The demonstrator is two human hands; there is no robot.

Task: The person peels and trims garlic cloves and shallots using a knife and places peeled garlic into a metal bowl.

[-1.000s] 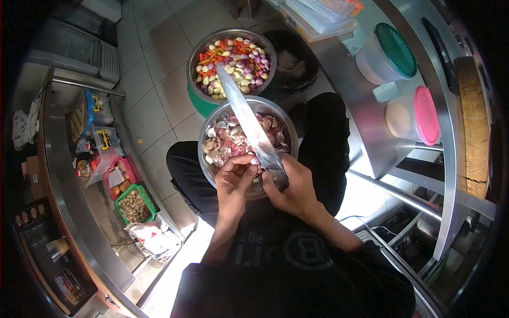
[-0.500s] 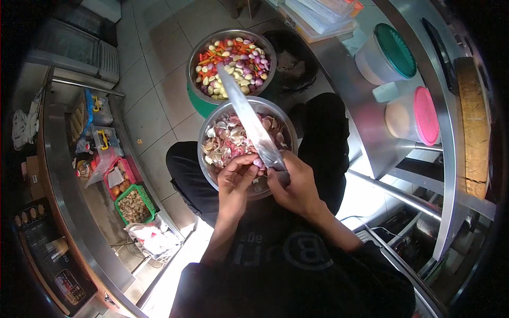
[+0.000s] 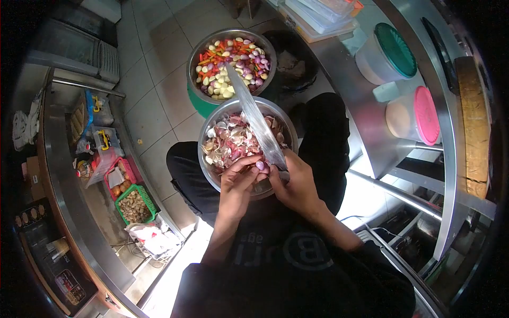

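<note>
Over the near edge of a metal bowl (image 3: 290,127) full of shallot and garlic skins (image 3: 229,139), my two hands meet. Between the fingers of my left hand (image 3: 237,183) is a small purple shallot (image 3: 260,165). My right hand (image 3: 295,183) grips a large knife (image 3: 258,124), its long blade pointing away from me across the bowl. The right thumb is close beside the shallot; the knife's handle is hidden in the palm. Beyond, a second metal bowl (image 3: 190,68) holds peeled garlic, shallots and red and orange chillies (image 3: 233,66).
On the right, a steel shelf (image 3: 339,69) carries tubs with a green lid (image 3: 395,50) and a pink lid (image 3: 426,115). A green basket (image 3: 154,209) of brownish pieces and a pink basket (image 3: 130,168) sit on a left shelf. A green stand (image 3: 197,103) is under the far bowl.
The knife's tip has swung slightly to the right. My left hand has shifted a little to the right, and the shallot shows more plainly between the fingers.
</note>
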